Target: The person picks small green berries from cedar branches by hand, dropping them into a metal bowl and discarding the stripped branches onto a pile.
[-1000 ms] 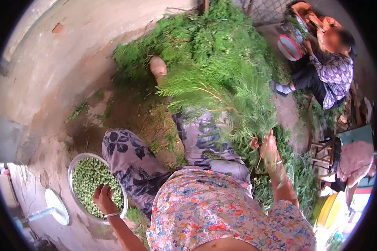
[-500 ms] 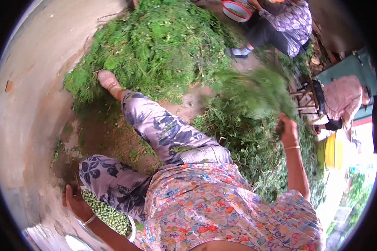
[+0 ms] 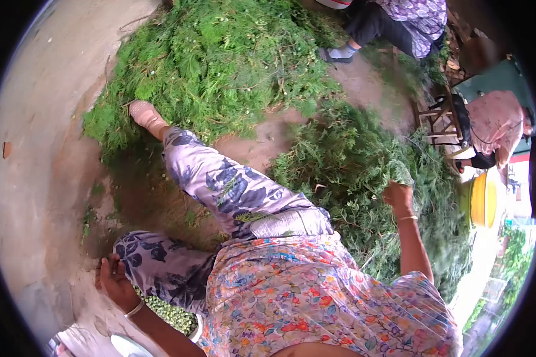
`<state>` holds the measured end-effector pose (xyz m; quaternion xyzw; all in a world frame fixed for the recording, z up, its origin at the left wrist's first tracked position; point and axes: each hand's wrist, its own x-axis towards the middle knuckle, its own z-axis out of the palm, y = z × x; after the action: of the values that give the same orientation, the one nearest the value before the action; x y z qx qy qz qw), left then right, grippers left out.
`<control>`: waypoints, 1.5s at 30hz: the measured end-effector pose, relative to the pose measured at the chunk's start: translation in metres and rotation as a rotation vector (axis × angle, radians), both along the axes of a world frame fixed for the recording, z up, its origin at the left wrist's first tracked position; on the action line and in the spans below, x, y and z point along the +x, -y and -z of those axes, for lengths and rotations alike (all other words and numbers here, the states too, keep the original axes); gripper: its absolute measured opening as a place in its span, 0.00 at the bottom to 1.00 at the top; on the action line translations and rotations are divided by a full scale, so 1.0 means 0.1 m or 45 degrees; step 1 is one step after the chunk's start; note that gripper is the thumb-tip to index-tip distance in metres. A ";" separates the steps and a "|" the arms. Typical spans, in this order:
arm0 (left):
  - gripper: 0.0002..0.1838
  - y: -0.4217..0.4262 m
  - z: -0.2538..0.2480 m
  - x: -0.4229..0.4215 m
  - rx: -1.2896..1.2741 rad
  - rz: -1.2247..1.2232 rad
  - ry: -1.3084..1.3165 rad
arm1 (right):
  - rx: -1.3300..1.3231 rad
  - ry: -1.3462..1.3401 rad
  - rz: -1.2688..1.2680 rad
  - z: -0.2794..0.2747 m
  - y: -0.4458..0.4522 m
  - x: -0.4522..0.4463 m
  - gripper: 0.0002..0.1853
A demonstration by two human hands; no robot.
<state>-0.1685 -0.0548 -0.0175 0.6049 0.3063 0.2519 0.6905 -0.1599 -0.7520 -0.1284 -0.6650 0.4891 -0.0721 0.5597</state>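
My right hand point(image 3: 397, 197) is closed at the edge of a heap of dark green leafy branches point(image 3: 351, 154), and a feathery evergreen branch point(image 3: 401, 171) sticks out beyond its fingers. Where the stem passes into the fist is hidden. My left hand point(image 3: 115, 283) hovers beside my bent knee, its fingers loosely curled and apart with nothing visible in them. Just by that wrist, partly under my leg and forearm, stands a pale container point(image 3: 195, 331) full of small round green cones or berries point(image 3: 171, 314).
A larger, brighter green heap point(image 3: 220, 71) lies ahead, my foot point(image 3: 147, 116) at its edge. A seated person point(image 3: 393, 27) is at the top right; another person point(image 3: 495, 122) bends near a wooden stool point(image 3: 441, 124). A yellow tub point(image 3: 483, 200) stands right, a wall point(image 3: 39, 154) left.
My right hand has come down to the darker heap, and the branch that was swinging in a blur is now low against it. My left hand has shifted slightly right, fingers more curled.
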 end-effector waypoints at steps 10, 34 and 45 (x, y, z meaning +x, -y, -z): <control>0.07 0.23 -0.59 -0.04 0.124 -0.170 -0.030 | -0.345 0.145 -1.118 0.92 -1.46 1.01 0.12; 0.11 0.60 0.24 0.44 -0.015 0.158 -0.275 | -0.462 0.382 -1.469 -0.91 -2.45 1.97 0.11; 0.12 0.94 1.69 1.49 0.678 0.672 -0.541 | -0.164 0.099 -1.349 0.65 -2.51 2.45 0.13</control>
<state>-0.0196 -0.1486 -0.1860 0.8580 0.2007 0.0068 0.4727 0.0854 -0.5005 -0.1936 -0.8507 0.0600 0.1660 0.4951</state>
